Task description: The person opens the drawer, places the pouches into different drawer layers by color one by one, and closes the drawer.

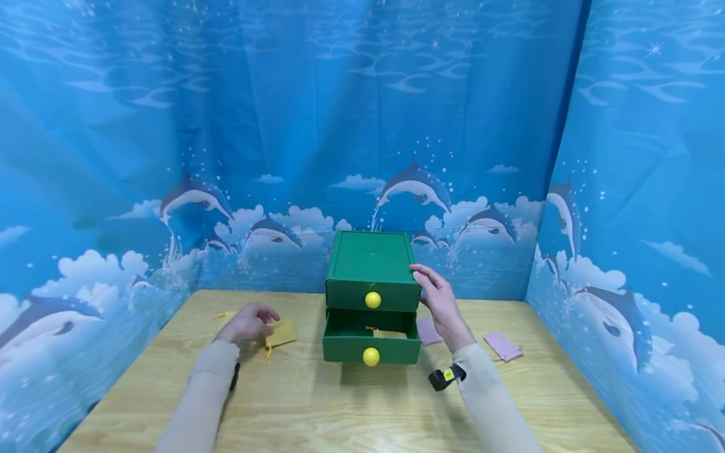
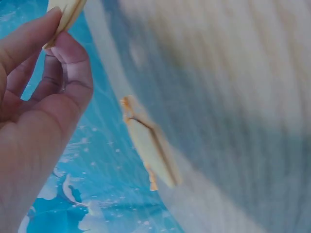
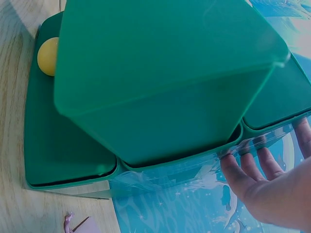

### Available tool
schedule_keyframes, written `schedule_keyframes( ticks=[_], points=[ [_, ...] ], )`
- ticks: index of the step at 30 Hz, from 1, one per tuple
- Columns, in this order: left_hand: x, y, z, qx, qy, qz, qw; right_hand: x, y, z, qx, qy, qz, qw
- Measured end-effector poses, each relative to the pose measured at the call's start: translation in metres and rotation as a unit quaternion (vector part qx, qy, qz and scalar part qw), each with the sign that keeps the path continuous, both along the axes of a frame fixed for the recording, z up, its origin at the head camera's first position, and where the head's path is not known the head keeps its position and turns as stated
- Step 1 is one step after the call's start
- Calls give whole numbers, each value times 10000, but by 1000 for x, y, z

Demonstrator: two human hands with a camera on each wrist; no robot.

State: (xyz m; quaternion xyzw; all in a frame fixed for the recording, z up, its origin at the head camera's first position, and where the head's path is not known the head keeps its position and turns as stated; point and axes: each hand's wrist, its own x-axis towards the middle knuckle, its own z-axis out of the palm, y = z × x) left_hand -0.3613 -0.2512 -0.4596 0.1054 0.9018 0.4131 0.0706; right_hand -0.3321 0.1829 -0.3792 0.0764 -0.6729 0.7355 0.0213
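On the table stands a green drawer cabinet (image 1: 370,258) with round yellow knobs (image 1: 372,300). The drawer below the top one (image 1: 340,348) is pulled out, and a yellow drawstring pouch (image 1: 391,334) lies inside. To the cabinet's left, my left hand (image 1: 249,324) pinches another yellow drawstring pouch (image 1: 285,332) between thumb and fingers; the left wrist view shows this pouch (image 2: 68,19) only in part. My right hand (image 1: 444,308) touches the cabinet's right side. In the right wrist view, its fingers (image 3: 235,174) rest against the clear side panel, holding nothing.
A further yellow pouch (image 2: 150,150) lies behind my left hand, mostly hidden in the head view. Two lilac pouches lie right of the cabinet: one (image 1: 428,331) partly behind my right hand, another (image 1: 501,346) farther right. A dolphin-print curtain (image 1: 362,126) surrounds the wooden table (image 1: 294,402).
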Motion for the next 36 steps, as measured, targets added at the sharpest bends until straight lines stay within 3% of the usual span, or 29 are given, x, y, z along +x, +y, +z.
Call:
schedule_keyframes(
  ticks=[8,19,28,36],
  points=[
    [-1,4,13,225,293,112,9993,0,0,0,-15,2,-49,10000],
    [-1,7,25,525,380,498,9967,-1,0,-1,38,-8,-89,10000],
    [6,15,35,643,770,534,9935,-1,-2,1,0,-65,-19,10000],
    [13,26,41,908,1122,817,9861,0,-1,2,-38,-61,27,10000]
  ],
)
